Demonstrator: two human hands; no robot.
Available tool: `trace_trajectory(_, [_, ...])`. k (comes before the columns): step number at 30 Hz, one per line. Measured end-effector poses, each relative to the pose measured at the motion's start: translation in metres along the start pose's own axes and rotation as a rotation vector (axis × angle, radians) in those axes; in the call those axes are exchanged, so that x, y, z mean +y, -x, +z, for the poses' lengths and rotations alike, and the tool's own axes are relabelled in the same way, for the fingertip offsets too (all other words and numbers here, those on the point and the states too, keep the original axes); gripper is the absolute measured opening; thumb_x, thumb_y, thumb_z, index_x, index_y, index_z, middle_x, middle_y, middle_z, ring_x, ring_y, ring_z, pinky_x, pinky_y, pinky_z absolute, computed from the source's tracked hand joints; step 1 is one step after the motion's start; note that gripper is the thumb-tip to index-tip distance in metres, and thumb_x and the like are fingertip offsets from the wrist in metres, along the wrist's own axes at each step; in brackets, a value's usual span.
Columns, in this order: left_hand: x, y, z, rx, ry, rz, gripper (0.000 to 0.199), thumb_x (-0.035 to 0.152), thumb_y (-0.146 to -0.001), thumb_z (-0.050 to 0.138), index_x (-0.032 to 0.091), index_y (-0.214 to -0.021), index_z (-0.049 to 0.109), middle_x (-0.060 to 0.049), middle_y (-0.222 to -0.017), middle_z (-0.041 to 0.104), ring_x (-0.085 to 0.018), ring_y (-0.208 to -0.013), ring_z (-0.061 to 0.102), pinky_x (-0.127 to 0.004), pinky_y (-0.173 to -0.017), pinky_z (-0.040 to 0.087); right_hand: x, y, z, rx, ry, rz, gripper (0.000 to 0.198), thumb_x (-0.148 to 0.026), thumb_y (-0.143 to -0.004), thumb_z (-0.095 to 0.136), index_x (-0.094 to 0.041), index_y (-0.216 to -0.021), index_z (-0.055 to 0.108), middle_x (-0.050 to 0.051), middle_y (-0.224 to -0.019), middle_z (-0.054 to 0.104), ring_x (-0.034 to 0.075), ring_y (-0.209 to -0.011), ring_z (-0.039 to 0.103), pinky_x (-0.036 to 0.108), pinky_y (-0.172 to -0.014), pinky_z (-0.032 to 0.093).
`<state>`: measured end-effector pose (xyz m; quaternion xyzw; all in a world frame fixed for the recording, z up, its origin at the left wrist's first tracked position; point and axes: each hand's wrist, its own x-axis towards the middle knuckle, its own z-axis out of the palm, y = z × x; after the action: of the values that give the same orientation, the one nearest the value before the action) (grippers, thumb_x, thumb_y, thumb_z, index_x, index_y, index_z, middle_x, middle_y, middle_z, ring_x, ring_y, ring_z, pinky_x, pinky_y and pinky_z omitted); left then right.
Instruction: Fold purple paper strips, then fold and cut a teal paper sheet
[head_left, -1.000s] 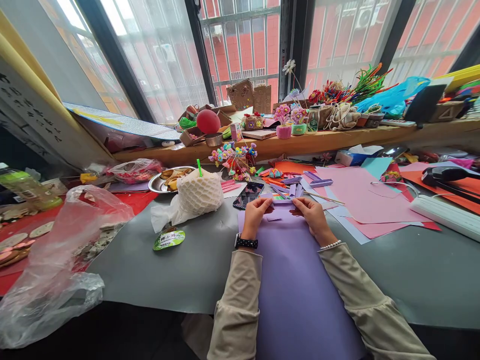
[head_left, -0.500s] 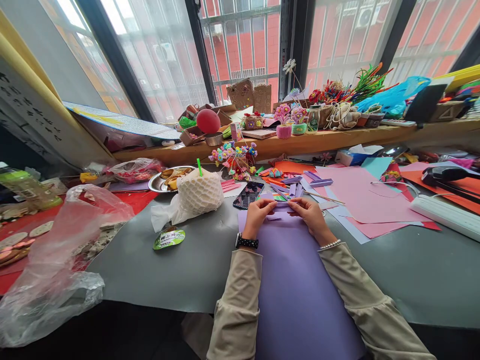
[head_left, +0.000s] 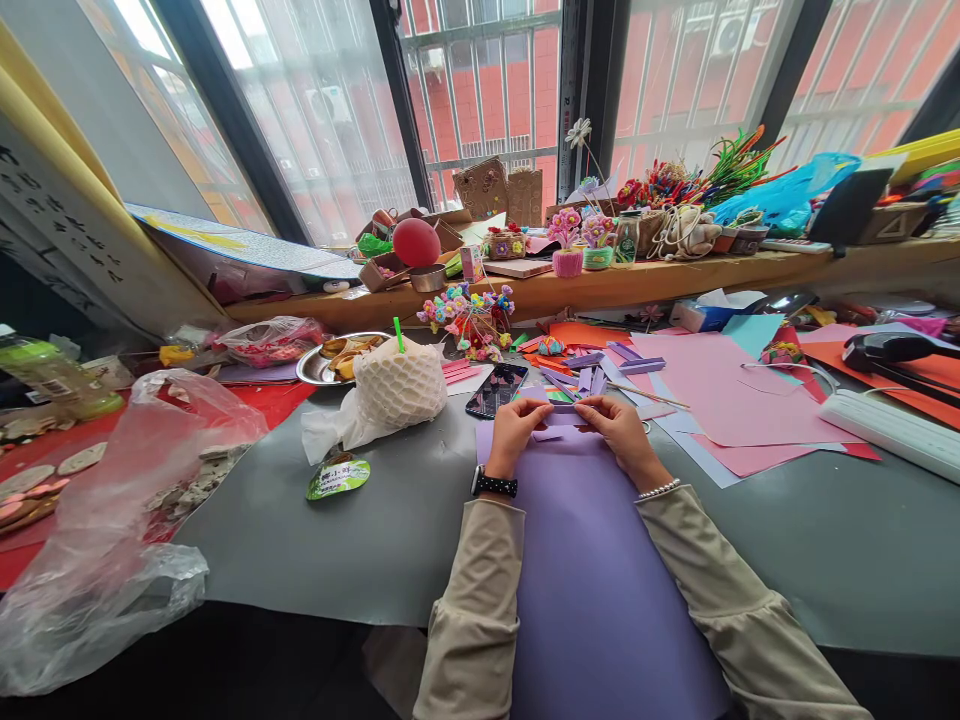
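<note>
Between my two hands stretches a small purple paper strip point(head_left: 564, 408), pinched at both ends. My left hand point(head_left: 519, 430), with a dark watch band at the wrist, closes on its left end. The right end sits in the closed fingers of my right hand point(head_left: 615, 428), which wears a beaded bracelet. Below them a large purple sheet point(head_left: 592, 560) runs over the table's near edge. Just beyond my fingers lie several folded purple paper pieces point(head_left: 592, 380). A dark phone point(head_left: 496, 390) rests beside my left hand.
A coconut in white foam netting point(head_left: 401, 385) with a green straw stands left, near a metal plate point(head_left: 307, 368). Pink paper sheets point(head_left: 742, 390) and a white power strip point(head_left: 892, 425) lie right. Craft flowers point(head_left: 472, 315) stand behind, and a plastic bag point(head_left: 142, 500) hangs over the left edge.
Both hands stay almost in place. The strip between them now shows a slightly broader, gently bowed face.
</note>
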<state>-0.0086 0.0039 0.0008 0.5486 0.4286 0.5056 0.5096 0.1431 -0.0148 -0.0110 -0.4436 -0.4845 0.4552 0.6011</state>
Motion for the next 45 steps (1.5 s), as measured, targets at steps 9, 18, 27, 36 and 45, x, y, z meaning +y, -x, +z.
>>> trace_trajectory(9, [0.0063,0.0040,0.0031,-0.048,0.035,0.000,0.023,0.031,-0.053,0.067,0.011,-0.064,0.061,0.001,-0.056,0.055,-0.007,-0.049,0.049,-0.020,-0.050,0.041,-0.0001,0.0005,-0.0018,-0.050,0.019,0.045,0.027,-0.036,-0.057,0.066,-0.014,-0.072,0.061,0.000,-0.068,0.058,0.010,-0.057,0.055,0.023,-0.054,0.050])
trace_trajectory(18, [0.0042,0.0032,0.0025,-0.055,0.024,0.002,0.021,0.029,-0.053,0.067,0.012,-0.064,0.062,0.001,-0.057,0.056,-0.007,-0.049,0.049,-0.020,-0.050,0.040,0.0015,0.0016,-0.0012,-0.052,0.029,-0.004,0.025,-0.036,-0.057,0.066,-0.015,-0.070,0.062,0.001,-0.070,0.058,0.011,-0.059,0.055,0.025,-0.055,0.051])
trace_trajectory(27, [0.0011,0.0010,0.0027,-0.008,-0.013,0.044,0.019,0.030,-0.055,0.066,0.012,-0.061,0.061,0.001,-0.053,0.055,-0.007,-0.047,0.048,-0.020,-0.048,0.038,-0.0023,0.0009,0.0018,-0.040,-0.035,0.010,0.022,-0.034,-0.054,0.068,-0.016,-0.067,0.064,0.001,-0.067,0.061,0.011,-0.061,0.055,0.024,-0.055,0.051])
trace_trajectory(36, [0.0038,0.0034,0.0026,-0.101,-0.067,0.030,0.022,0.031,-0.056,0.065,0.012,-0.067,0.062,0.000,-0.060,0.057,-0.008,-0.051,0.048,-0.020,-0.050,0.037,0.0022,0.0015,-0.0009,-0.090,0.004,-0.007,0.021,-0.033,-0.056,0.067,-0.016,-0.068,0.064,0.001,-0.066,0.061,0.011,-0.059,0.056,0.025,-0.055,0.051])
trace_trajectory(45, [0.0034,0.0037,0.0038,-0.041,-0.227,0.157,0.016,0.028,-0.059,0.062,0.012,-0.063,0.063,-0.002,-0.059,0.059,-0.010,-0.055,0.049,-0.020,-0.051,0.036,-0.0005,0.0021,0.0010,-0.088,0.016,0.011,0.023,-0.034,-0.056,0.067,-0.016,-0.069,0.064,0.001,-0.067,0.061,0.011,-0.059,0.056,0.025,-0.055,0.051])
